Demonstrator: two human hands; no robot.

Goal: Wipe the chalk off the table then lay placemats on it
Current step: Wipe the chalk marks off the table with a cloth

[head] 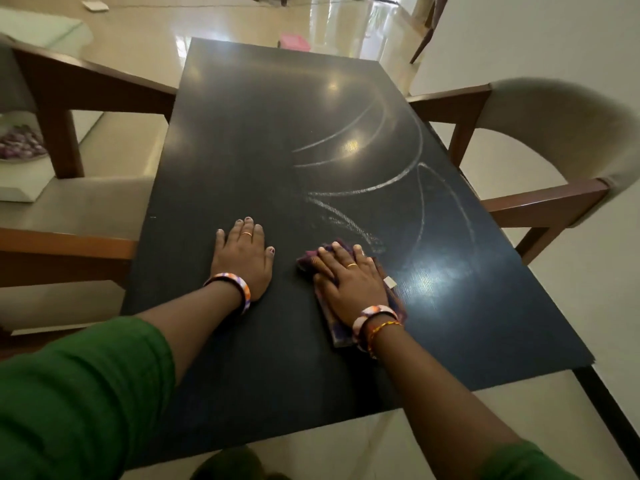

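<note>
Two hands lie on the dark, matte rectangular table top [242,140]: the left hand [242,259] rests flat with fingers straight and together on bare surface, while the right hand [349,280] presses, fingers straight, on one folded purple checked cloth [327,315] just beside it. Past the cloth, several curved white chalk lines [360,190] arc across the table's right half, smeared nearest the fingers. Two wooden armchairs with cream upholstery [554,129] flank the table on glossy pale floor tiles [242,19], where one pink plastic box [294,41] sits beyond.
</note>
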